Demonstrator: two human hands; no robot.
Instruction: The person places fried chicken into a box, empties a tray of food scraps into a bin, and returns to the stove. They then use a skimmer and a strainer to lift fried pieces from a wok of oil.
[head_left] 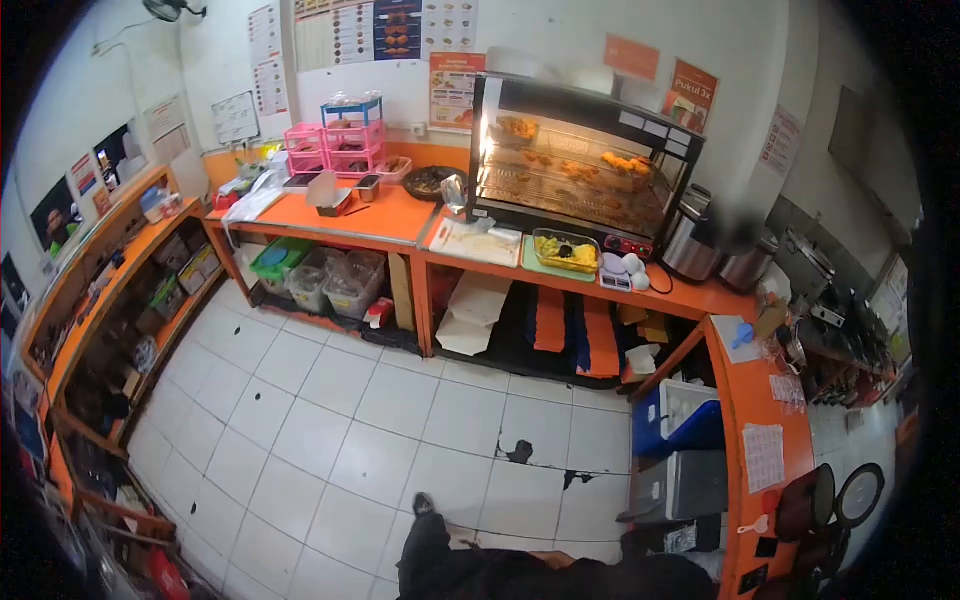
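Neither of my hands can be made out. At the bottom edge my dark clothing [480,575] and one shoe [423,503] show over the tiled floor. A small skin-toned patch beside the clothing is too unclear to name. Across the room a lit glass display case [575,170] holds fried food on its racks. In front of it on the orange counter [370,225] are a white cutting board [475,243], a tray of yellow food [566,252] and a small scale [613,272].
Orange shelving [100,290] lines the left side, with a person [57,228] beyond it. Pink baskets [350,147] and a dark pan [433,182] stand on the back counter. At the right are steel pots [692,245], a side counter [725,400] and a blue bin [665,425] below.
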